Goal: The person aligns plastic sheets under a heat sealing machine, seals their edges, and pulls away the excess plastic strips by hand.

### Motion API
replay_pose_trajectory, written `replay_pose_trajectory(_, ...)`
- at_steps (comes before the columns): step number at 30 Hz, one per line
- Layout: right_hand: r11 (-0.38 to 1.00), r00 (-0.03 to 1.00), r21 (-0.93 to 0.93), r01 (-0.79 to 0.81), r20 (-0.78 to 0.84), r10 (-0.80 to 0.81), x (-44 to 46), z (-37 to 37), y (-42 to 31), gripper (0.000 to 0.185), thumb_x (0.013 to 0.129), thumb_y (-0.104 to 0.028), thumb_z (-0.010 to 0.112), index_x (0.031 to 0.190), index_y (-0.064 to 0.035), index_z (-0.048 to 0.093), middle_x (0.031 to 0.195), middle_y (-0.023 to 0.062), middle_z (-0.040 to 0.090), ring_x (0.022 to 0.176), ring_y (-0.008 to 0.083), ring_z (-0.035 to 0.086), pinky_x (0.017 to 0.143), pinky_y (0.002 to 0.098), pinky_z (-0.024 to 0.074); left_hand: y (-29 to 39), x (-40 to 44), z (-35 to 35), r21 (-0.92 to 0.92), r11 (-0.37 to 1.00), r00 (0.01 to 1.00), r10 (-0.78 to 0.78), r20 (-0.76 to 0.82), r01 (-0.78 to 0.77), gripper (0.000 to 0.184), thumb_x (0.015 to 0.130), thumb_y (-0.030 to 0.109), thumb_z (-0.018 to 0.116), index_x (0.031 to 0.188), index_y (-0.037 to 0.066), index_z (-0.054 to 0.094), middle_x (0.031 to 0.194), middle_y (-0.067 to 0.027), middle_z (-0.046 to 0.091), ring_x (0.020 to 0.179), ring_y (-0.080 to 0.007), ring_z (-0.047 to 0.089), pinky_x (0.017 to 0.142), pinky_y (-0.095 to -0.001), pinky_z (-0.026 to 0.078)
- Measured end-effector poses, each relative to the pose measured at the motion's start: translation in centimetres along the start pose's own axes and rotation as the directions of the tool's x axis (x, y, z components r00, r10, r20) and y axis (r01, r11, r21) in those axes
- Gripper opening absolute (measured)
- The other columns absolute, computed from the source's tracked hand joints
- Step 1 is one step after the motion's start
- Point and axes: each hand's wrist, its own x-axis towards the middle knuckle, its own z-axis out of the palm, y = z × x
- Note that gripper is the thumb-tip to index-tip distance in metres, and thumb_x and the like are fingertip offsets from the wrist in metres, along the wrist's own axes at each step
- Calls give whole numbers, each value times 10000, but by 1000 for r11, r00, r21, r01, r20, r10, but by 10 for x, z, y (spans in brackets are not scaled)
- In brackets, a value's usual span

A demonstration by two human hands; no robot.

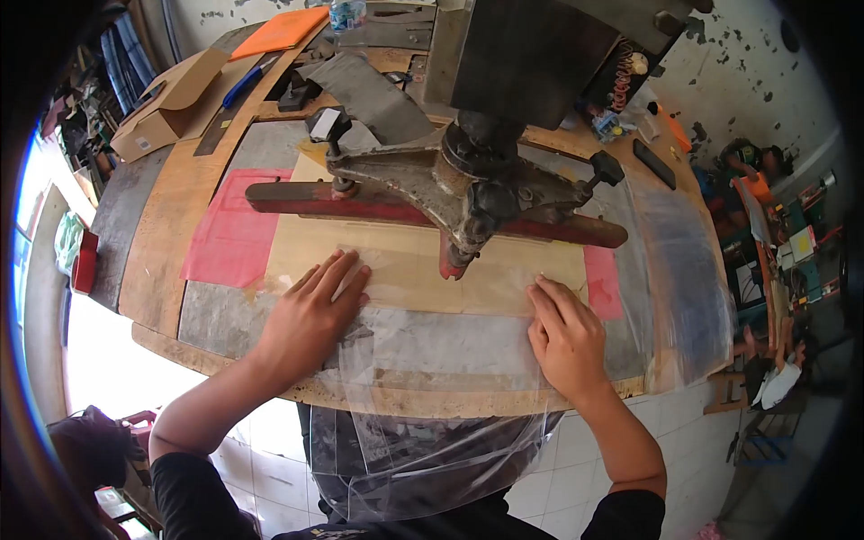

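Both hands, the left hand (310, 310) and the right hand (570, 337), are palm down near the two sides of a clear sheet (432, 472). The left is open and flat. The right has its fingers close together; I cannot tell if it pinches the sheet. The sheet lies between the hands, and its near part hangs over the edge of the tabletop (155, 229) toward the lap. A tan mat (409, 279) is under the fingertips. Past them, near, is the red bar (378, 207). Its long way runs left to right, across the arms. Both hands look about as near to it. Pink pieces (229, 243) stick out past the mat's ends.
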Motion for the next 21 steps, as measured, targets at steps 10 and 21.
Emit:
replay_pose_trajectory(10, 999, 1000, 40, 9, 11, -10, 3, 0, 4, 456, 808, 11, 734, 1263, 15, 728, 1339, 158, 712, 1098, 337, 662, 933, 440, 577, 1, 3, -1, -30, 999, 1000, -23, -13, 23, 562, 869, -17, 678, 1430, -10, 639, 1523, -241, 580, 1431, -418, 582, 1112, -481, 555)
replay_pose_trajectory(21, 997, 999, 72, 29, -29, -27, -1, 3, 4, 470, 759, 58, 760, 1228, 20, 757, 1306, 156, 723, 1030, 321, 666, 906, 413, 586, 3, 5, -3, -22, 999, 999, -49, -2, 49, 548, 876, -37, 650, 1423, -16, 646, 1509, -254, 593, 1416, -421, 599, 1101, -472, 565)
